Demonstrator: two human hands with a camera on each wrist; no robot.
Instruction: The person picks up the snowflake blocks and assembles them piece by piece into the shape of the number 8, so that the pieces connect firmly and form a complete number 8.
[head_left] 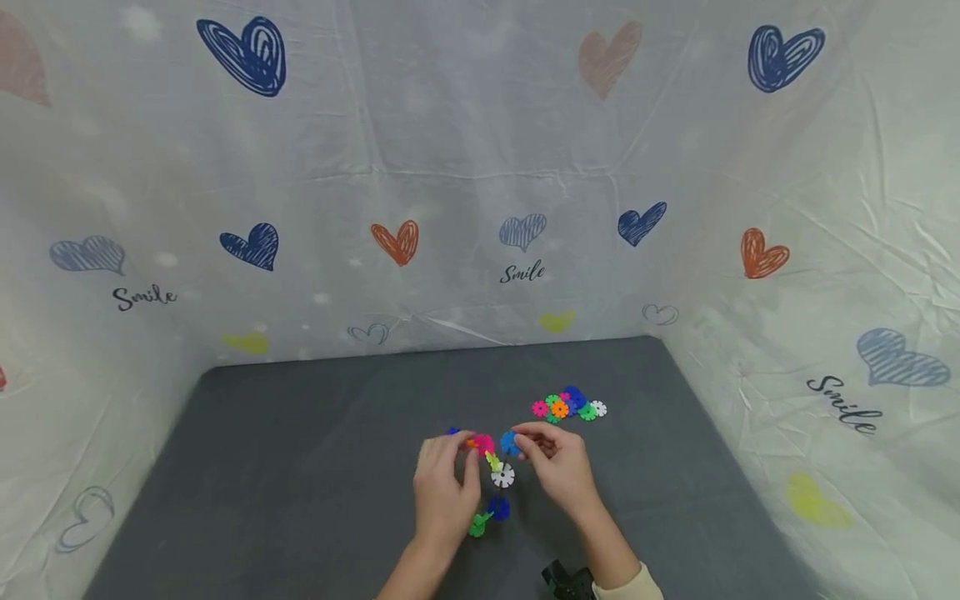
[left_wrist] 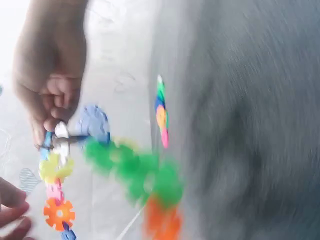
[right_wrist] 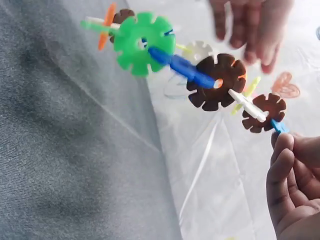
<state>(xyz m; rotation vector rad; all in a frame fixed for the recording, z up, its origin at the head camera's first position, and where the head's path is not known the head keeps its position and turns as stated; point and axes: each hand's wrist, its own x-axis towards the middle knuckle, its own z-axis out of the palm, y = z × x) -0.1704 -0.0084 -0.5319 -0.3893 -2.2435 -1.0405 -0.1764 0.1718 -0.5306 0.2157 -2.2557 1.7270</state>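
Observation:
A chain of slotted, flower-shaped plastic discs hangs in the air between the hands. The right hand pinches a light blue disc at its upper end between thumb and fingers. A brown disc joins it, followed by a white disc and a larger brown disc. Yellow, pink and orange discs form a side branch. Dark blue and green discs hang lower. The left hand is beside the pink and orange discs, its fingers apart from them in the left wrist view.
A small pile of loose discs lies on the dark grey tabletop, beyond the right hand. A black object is by the right sleeve. White cloth printed with hearts surrounds the table's back and sides.

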